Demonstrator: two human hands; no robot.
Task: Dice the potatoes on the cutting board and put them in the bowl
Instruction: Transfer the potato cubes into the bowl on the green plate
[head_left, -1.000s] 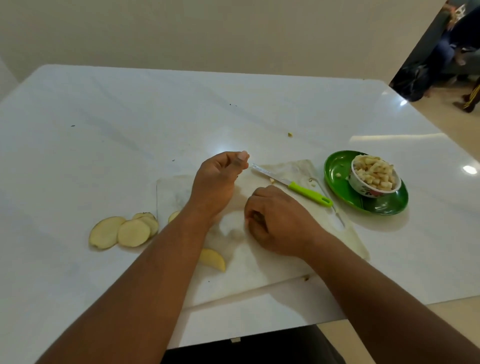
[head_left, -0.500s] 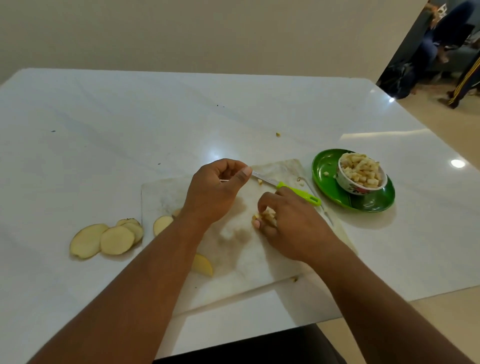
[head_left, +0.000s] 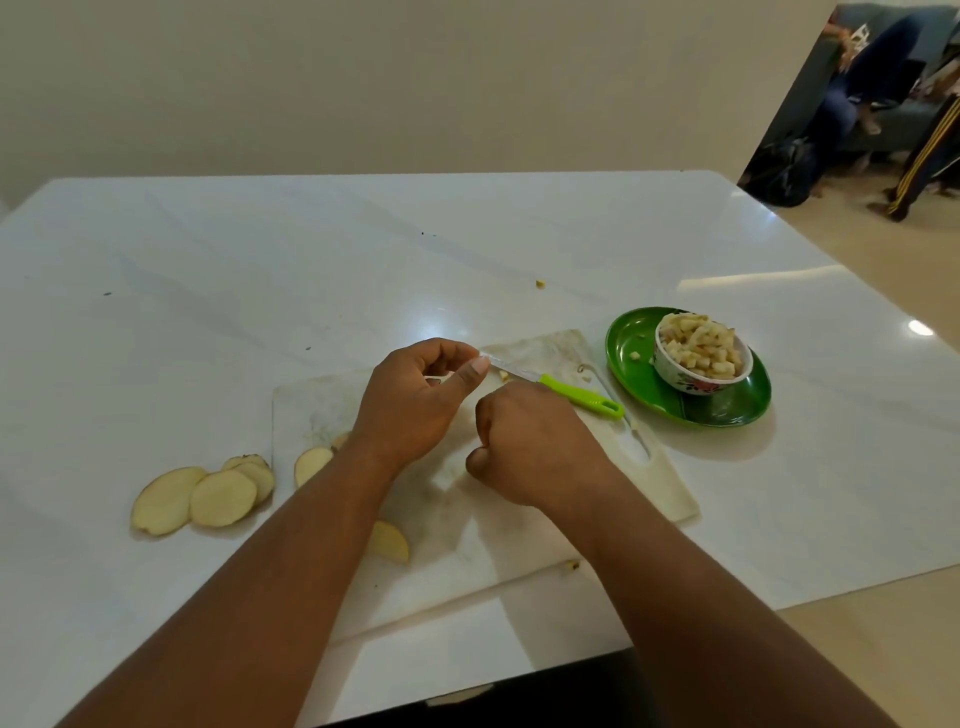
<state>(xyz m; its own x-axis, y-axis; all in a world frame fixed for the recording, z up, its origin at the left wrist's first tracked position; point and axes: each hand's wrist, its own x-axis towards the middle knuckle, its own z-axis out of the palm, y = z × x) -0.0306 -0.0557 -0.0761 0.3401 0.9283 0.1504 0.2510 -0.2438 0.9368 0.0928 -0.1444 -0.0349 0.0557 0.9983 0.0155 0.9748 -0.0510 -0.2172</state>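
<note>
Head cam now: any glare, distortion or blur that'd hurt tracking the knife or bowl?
Head view: ceiling-light glare on the white table, and right of the bowl; neither covers the knife. Wide-angle bending skews the table edges. Both are sharp; the background people are soft.

Your forearms are bare from the lower frame edge to the wrists: no sleeves, watch or bracelet. Your left hand (head_left: 415, 400) and right hand (head_left: 535, 447) wear no gloves or rings, and your left thumbnail is short and unpainted.
</note>
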